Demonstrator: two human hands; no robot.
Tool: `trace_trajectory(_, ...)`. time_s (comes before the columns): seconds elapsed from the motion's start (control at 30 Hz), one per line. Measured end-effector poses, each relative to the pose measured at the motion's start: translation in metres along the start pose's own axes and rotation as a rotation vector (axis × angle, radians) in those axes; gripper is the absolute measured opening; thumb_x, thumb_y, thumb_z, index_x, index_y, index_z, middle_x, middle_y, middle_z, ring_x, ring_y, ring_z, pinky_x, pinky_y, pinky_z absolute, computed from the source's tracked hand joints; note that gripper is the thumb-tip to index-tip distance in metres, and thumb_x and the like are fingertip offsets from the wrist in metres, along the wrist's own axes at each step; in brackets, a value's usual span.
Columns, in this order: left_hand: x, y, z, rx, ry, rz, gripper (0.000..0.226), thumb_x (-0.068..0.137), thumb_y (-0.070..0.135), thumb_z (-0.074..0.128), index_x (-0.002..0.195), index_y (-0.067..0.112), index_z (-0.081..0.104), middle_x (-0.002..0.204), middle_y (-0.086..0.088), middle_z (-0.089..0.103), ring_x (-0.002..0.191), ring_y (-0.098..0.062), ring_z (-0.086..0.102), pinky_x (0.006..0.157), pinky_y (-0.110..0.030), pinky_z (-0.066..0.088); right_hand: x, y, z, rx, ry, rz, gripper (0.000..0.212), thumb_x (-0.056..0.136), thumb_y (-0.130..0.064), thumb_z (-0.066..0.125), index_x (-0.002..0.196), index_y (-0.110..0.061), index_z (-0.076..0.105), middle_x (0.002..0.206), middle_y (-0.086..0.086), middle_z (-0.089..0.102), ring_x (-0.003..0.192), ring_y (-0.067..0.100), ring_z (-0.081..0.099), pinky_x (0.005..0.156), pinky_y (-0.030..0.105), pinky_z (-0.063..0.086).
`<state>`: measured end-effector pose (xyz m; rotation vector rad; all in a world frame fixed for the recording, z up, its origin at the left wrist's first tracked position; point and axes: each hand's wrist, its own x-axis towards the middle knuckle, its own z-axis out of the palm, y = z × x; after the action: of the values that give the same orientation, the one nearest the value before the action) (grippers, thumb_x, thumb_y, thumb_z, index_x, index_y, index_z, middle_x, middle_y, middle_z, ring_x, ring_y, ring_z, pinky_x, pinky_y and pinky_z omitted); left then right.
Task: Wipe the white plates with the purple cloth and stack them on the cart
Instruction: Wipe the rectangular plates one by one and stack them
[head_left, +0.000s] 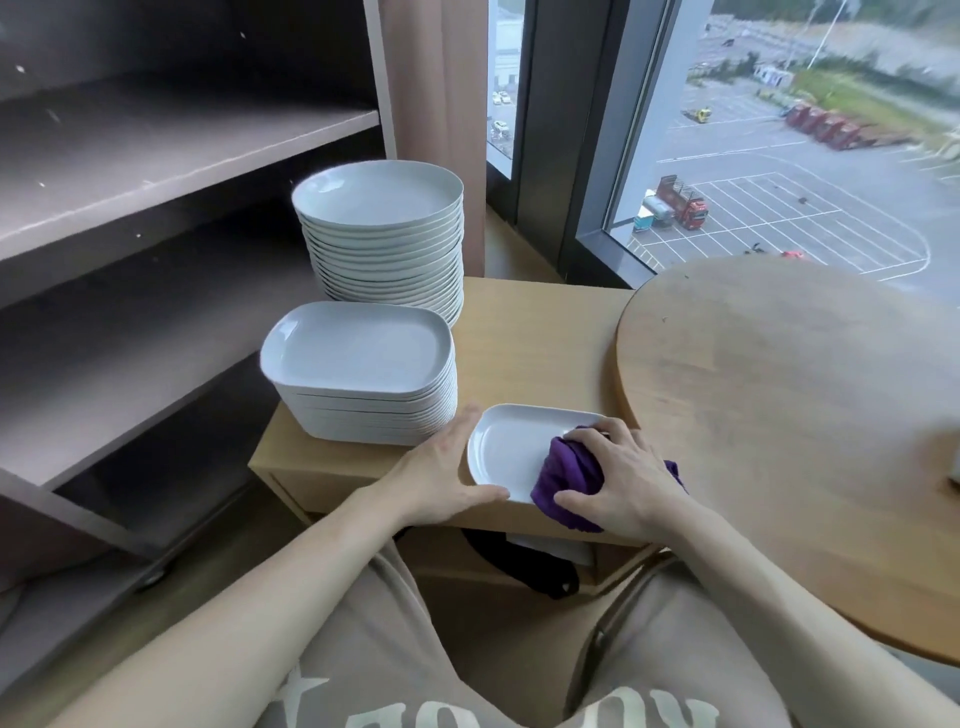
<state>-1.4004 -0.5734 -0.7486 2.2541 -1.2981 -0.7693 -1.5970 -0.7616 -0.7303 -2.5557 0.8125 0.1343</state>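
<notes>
Item under work: one white rectangular plate (506, 447), lying flat at the front edge of the cart (530, 338) top, towards its right front corner.

The purple cloth (569, 475) is bunched on the plate's right part, with the right hand (623, 478) clamped over it and pressing down. The left hand (441, 467) lies with straight fingers against the plate's left rim, thumb along the near rim, steadying it.

Assessment: glazed ceramic, so stiff, fairly heavy, slick and breakable. It is best lifted by opposite rims with both hands. The cloth is soft and light.

A stack of rectangular plates (358, 358) stands at the left front of the cart top, with a taller stack of round plates (379, 202) behind it at the rear left.

A round table (805, 415) adjoins on the right.

No brand or label is visible on the plates. The lettering on the trousers (363, 649) is cut off and cannot be read.
</notes>
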Motion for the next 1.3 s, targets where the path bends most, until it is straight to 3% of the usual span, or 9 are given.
trace_trajectory(0.13, 0.006, -0.007, 0.024, -0.073, 0.094, 0.023, 0.12, 0.072, 0.067, 0.078, 0.161, 0.039, 0.003, 0.166, 0.026, -0.001, 0.15, 0.008, 0.001, 0.124, -0.024, 0.01, 0.004, -0.007, 0.005, -0.074, 0.035, 0.014, 0.085, 0.063, -0.079, 0.044, 0.14, -0.045, 0.047, 0.143, -0.01, 0.039, 0.127, 0.024, 0.039, 0.111, 0.041, 0.036)
trace_trajectory(0.23, 0.007, -0.007, 0.031, -0.139, 0.214, 0.003, 0.128, 0.06, 0.071, 0.082, 0.16, 0.042, 0.007, 0.164, 0.021, 0.022, 0.148, -0.002, 0.024, 0.119, -0.027, 0.026, 0.011, -0.011, 0.006, -0.08, 0.025, 0.009, 0.079, 0.063, -0.079, 0.046, 0.135, -0.046, 0.049, 0.138, -0.01, 0.042, 0.128, 0.025, 0.039, 0.109, 0.043, 0.037)
trace_trajectory(0.47, 0.009, -0.003, 0.031, -0.216, 0.261, -0.009, 0.121, 0.047, 0.067, 0.086, 0.147, 0.048, 0.021, 0.127, 0.017, 0.06, 0.116, -0.017, 0.059, 0.082, -0.028, 0.048, 0.047, -0.048, 0.023, -0.072, 0.043, -0.146, 0.062, 0.072, -0.067, 0.064, 0.128, -0.043, 0.051, 0.135, -0.006, 0.044, 0.122, 0.024, 0.041, 0.101, 0.042, 0.041)
trace_trajectory(0.63, 0.009, -0.002, 0.031, -0.216, 0.263, -0.048, 0.133, 0.05, 0.068, 0.081, 0.157, 0.042, 0.008, 0.146, 0.011, 0.054, 0.132, -0.015, 0.051, 0.104, -0.032, 0.046, 0.073, -0.075, 0.038, -0.151, 0.166, -0.132, 0.051, 0.077, -0.062, 0.061, 0.123, -0.04, 0.053, 0.131, -0.006, 0.044, 0.117, 0.024, 0.042, 0.098, 0.042, 0.039)
trace_trajectory(0.83, 0.008, 0.0, 0.033, -0.188, 0.347, 0.041, 0.096, 0.064, 0.058, 0.073, 0.144, 0.05, 0.021, 0.124, 0.021, 0.059, 0.11, -0.014, 0.061, 0.084, -0.029, 0.049, 0.071, -0.096, 0.06, -0.065, 0.39, 0.152, 0.042, 0.083, -0.055, 0.058, 0.116, -0.029, 0.057, 0.134, 0.002, 0.049, 0.119, 0.032, 0.044, 0.1, 0.048, 0.036)
trace_trajectory(0.93, 0.008, 0.001, 0.033, -0.185, 0.341, 0.046, 0.089, 0.064, 0.056, 0.075, 0.138, 0.052, 0.026, 0.116, 0.024, 0.061, 0.105, -0.01, 0.062, 0.081, -0.029, 0.05, 0.071, -0.102, 0.055, -0.07, 0.319, 0.168, 0.04, 0.083, -0.052, 0.057, 0.114, -0.027, 0.058, 0.132, 0.002, 0.048, 0.12, 0.033, 0.043, 0.099, 0.049, 0.036)
trace_trajectory(1.03, 0.008, 0.002, 0.033, -0.193, 0.332, 0.026, 0.097, 0.058, 0.065, 0.079, 0.137, 0.056, 0.025, 0.115, 0.031, 0.058, 0.102, 0.0, 0.057, 0.083, -0.024, 0.047, 0.065, -0.087, 0.038, -0.017, 0.139, -0.035, 0.038, 0.077, -0.048, 0.061, 0.113, -0.035, 0.061, 0.125, -0.005, 0.048, 0.116, 0.027, 0.044, 0.097, 0.044, 0.037)
trace_trajectory(1.13, 0.007, 0.003, 0.033, -0.175, 0.324, 0.02, 0.106, 0.056, 0.07, 0.081, 0.143, 0.056, 0.023, 0.118, 0.026, 0.06, 0.109, -0.009, 0.06, 0.089, -0.031, 0.051, 0.066, -0.078, 0.022, -0.013, -0.063, -0.11, 0.04, 0.076, -0.047, 0.064, 0.115, -0.04, 0.063, 0.12, -0.006, 0.048, 0.115, 0.025, 0.044, 0.098, 0.042, 0.039)
trace_trajectory(1.3, 0.011, 0.007, 0.031, -0.139, 0.329, 0.022, 0.095, 0.067, 0.062, 0.078, 0.145, 0.05, 0.027, 0.127, 0.022, 0.059, 0.116, -0.011, 0.06, 0.096, -0.039, 0.052, 0.066, -0.081, 0.03, -0.038, 0.173, 0.02, 0.041, 0.084, -0.052, 0.056, 0.121, -0.035, 0.059, 0.126, -0.002, 0.049, 0.119, 0.028, 0.045, 0.1, 0.046, 0.039)
